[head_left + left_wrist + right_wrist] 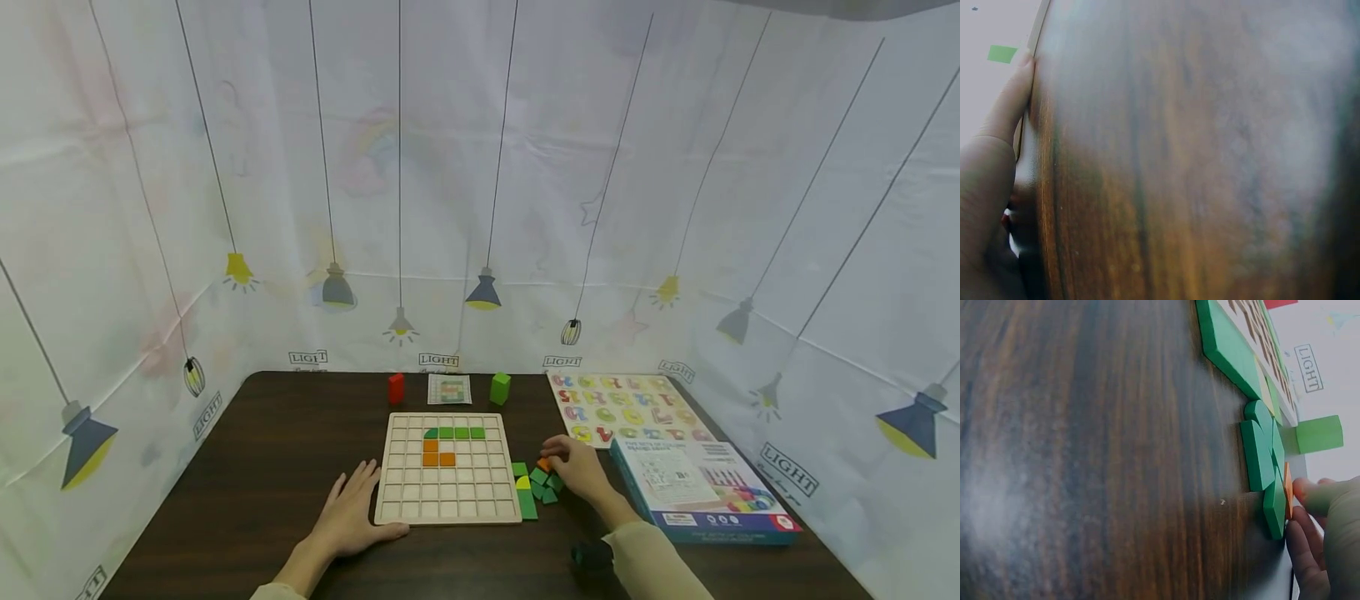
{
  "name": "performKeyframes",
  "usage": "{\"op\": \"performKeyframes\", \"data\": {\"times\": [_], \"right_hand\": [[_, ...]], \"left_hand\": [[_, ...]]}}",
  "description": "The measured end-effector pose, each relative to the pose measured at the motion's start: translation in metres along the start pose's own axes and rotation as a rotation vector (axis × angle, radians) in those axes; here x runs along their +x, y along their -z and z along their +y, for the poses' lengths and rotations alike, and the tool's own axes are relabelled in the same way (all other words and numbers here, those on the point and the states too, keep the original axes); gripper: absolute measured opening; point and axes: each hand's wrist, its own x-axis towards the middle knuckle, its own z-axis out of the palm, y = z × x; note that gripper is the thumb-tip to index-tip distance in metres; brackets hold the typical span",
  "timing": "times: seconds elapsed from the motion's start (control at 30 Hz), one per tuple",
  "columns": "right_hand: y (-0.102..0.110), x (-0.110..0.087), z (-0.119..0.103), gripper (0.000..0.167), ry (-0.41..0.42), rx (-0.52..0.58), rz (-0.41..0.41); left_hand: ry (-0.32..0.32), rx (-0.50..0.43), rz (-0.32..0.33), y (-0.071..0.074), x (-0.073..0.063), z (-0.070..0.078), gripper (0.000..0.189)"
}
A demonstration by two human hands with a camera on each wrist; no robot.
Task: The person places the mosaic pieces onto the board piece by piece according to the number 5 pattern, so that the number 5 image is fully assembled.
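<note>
A wooden grid board lies on the dark table, with green tiles in a row near its top and orange tiles below them. My left hand rests beside the board's lower left corner with fingers spread and thumb along the near edge; the left wrist view shows that thumb at the rim. Right of the board, my right hand pinches an orange tile between thumb and fingertips. Just beside it lie several loose green tiles, some with a rounded edge.
Green pieces and a yellow one sit along the board's right edge. Behind the board are a red block, a pattern card and a green block. A letter board and a blue box lie at right.
</note>
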Motion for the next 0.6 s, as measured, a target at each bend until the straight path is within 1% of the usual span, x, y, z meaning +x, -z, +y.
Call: {"op": "performKeyframes", "data": {"times": [0.1,0.27,0.6], "right_hand": [[0.0010,0.0017,0.0018,0.021,0.000,-0.001,0.006],[0.0001,0.0015,0.0032,0.027,0.006,0.028,0.012],[-0.0066,0.0017,-0.0032,0.026,0.005,-0.013,0.033]], "left_hand": [[0.002,0.003,0.003,0.0007,0.0002,0.0007,0.111],[0.000,-0.001,0.000,0.0013,-0.0001,0.0006,0.111],[0.003,-0.002,0.004,-0.0002,-0.0003,-0.0018,0.111]]}}
